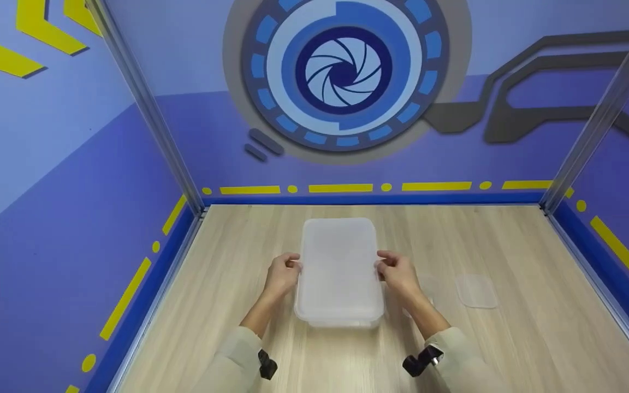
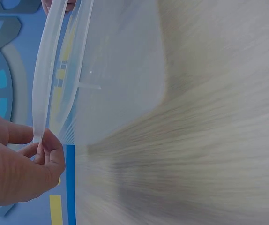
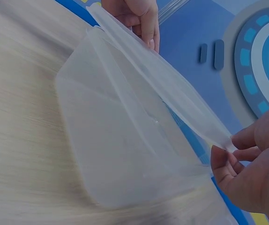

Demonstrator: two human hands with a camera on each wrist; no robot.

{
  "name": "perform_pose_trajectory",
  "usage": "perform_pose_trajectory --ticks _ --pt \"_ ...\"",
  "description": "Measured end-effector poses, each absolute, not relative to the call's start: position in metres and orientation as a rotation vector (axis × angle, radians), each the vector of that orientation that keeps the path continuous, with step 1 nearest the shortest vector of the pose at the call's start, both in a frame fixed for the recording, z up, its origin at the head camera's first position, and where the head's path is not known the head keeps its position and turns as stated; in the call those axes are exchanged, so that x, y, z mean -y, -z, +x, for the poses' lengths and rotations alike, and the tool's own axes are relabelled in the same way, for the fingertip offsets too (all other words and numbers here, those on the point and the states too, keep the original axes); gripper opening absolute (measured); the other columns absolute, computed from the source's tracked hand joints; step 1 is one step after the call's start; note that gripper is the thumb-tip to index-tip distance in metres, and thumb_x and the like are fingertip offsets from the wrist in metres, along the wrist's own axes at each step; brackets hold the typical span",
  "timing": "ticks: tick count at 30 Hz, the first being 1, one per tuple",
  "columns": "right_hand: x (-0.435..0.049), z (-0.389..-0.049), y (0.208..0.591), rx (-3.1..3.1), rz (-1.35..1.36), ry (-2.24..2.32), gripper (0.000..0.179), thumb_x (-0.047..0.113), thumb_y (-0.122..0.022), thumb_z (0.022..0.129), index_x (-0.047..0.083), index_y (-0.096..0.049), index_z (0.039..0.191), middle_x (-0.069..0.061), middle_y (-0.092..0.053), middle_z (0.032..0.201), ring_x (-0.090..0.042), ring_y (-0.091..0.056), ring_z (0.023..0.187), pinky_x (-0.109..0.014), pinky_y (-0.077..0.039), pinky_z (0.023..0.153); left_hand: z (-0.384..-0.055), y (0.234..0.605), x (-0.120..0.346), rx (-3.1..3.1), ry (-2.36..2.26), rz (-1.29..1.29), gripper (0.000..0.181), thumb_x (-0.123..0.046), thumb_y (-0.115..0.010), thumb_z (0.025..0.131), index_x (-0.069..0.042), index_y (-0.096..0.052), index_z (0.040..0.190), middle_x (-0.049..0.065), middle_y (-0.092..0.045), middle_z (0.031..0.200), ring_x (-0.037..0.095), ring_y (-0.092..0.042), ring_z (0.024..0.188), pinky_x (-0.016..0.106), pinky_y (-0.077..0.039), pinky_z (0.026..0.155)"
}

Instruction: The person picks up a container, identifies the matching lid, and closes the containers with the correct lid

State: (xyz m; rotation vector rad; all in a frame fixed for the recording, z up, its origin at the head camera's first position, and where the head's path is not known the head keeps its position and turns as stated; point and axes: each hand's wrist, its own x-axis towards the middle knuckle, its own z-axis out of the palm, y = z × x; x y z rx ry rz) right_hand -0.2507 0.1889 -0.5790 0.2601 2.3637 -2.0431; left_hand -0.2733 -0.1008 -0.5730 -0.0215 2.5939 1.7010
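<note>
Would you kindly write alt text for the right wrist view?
Right hand and left hand pinch opposite edges of a translucent white plastic lid, a gap between it and a translucent rectangular plastic box; pale wood-grain tabletop is below.

The box (image 3: 111, 150) is set on the table (image 1: 216, 305), near the middle. Over it the large lid (image 1: 339, 267) is held, flanked at its left edge by the left hand (image 1: 283, 274) and at its right edge by the right hand (image 1: 397, 273). A small item (image 1: 429, 285) to the right is partly covered by the right forearm (image 1: 427, 315); farther right, a small lid (image 1: 476, 291) is laid. The table is bordered behind by the back wall (image 1: 194, 136) and sideways by the left wall (image 1: 74, 218) and right wall (image 1: 615, 202).
</note>
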Motion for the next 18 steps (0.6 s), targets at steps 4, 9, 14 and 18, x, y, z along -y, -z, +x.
perform_pose_trajectory --ticks 4,9,14,18 --pt "-0.1904 -0.2497 0.5782 -2.35 0.267 2.036 0.04 -0.001 -0.057 0.105 -0.008 -0.057 0.144 -0.018 -0.064 0.111 -0.022 -0.063 0.092 -0.031 -0.057 0.08 -0.2738 0.5754 0.0999 -2.607 -1.674 -0.031 0.032 -0.001 -0.059 0.103 0.01 -0.064 0.133 0.014 -0.066 0.101 0.017 -0.06 0.082 0.026 -0.05 0.068" --pt "-0.1917 -0.2486 0.5777 -2.329 0.285 2.025 0.039 0.001 -0.057 0.106 -0.008 -0.056 0.144 -0.019 -0.064 0.114 -0.024 -0.064 0.095 -0.035 -0.058 0.084 -0.2748 0.5792 0.0989 -2.611 -1.657 -0.047 0.032 -0.001 -0.059 0.103 0.01 -0.065 0.132 0.013 -0.066 0.102 0.019 -0.061 0.085 0.027 -0.052 0.07" --pt "-0.1932 -0.2492 0.578 -2.337 0.288 2.007 0.037 0.002 -0.056 0.107 -0.008 -0.057 0.143 -0.018 -0.063 0.112 -0.025 -0.065 0.096 -0.036 -0.059 0.084 -0.275 0.5805 0.0981 -2.607 -1.65 -0.056 0.032 -0.003 -0.059 0.103 0.008 -0.066 0.132 0.014 -0.067 0.105 0.021 -0.062 0.09 0.03 -0.054 0.074" --pt "-0.1936 -0.2505 0.5783 -2.342 0.29 2.001 0.037 0.002 -0.056 0.106 -0.008 -0.057 0.142 -0.018 -0.063 0.112 -0.026 -0.065 0.096 -0.036 -0.059 0.083 -0.2744 0.5796 0.0975 -2.603 -1.641 -0.066 0.032 -0.004 -0.058 0.105 0.007 -0.065 0.134 0.014 -0.067 0.107 0.021 -0.062 0.092 0.03 -0.053 0.076"
